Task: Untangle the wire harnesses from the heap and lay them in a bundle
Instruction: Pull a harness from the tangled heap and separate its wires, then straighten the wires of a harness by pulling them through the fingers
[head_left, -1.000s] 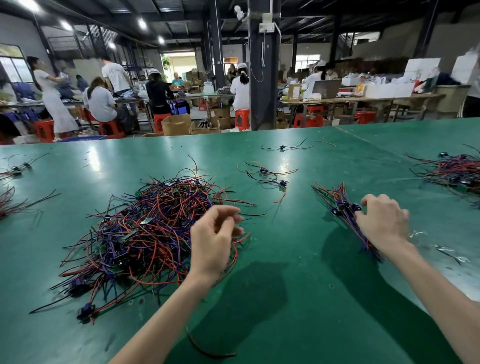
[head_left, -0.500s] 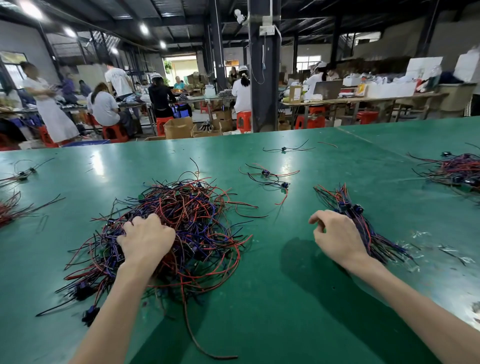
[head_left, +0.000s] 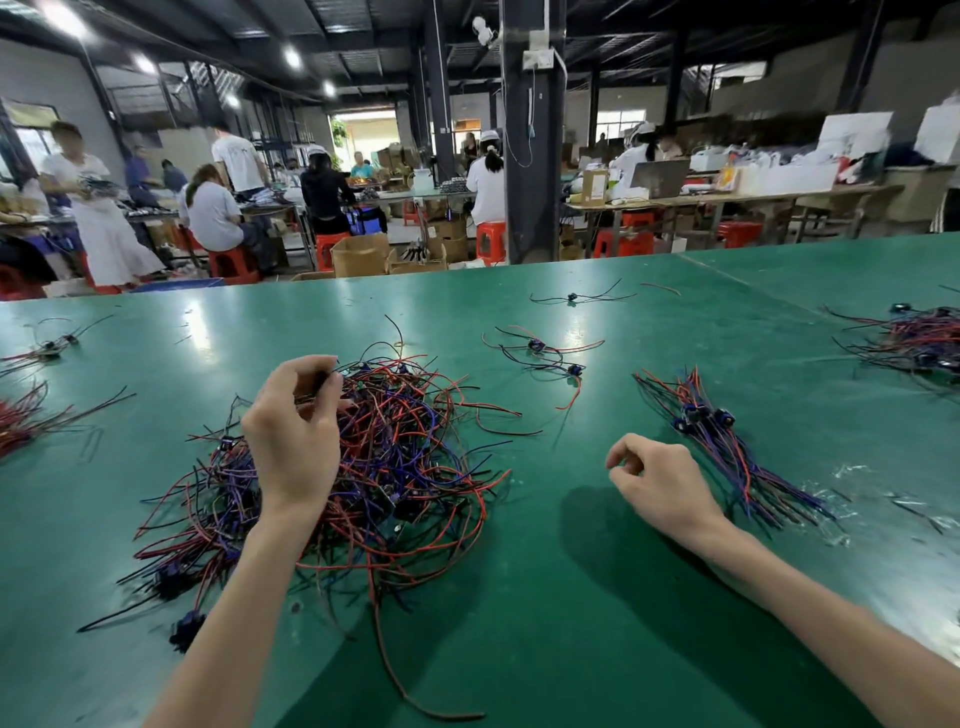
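Pinches a few wires between curled fingertips of the left hand, raised over the tangled heap, likely to tease one harness out. Rests the right hand on the green table just beside the laid bundle, fingers loosely curled round nothing, seemingly waiting to take the freed piece. Counts one heap, one bundle, three stray harnesses beyond, one further pile far right.

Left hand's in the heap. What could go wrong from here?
The left hand pinches wires atop the tangled heap; lifting may drag neighbouring harnesses along.
The right hand holds nothing, so the heap may slide.
A loose wire trails beside the left forearm and could snag.
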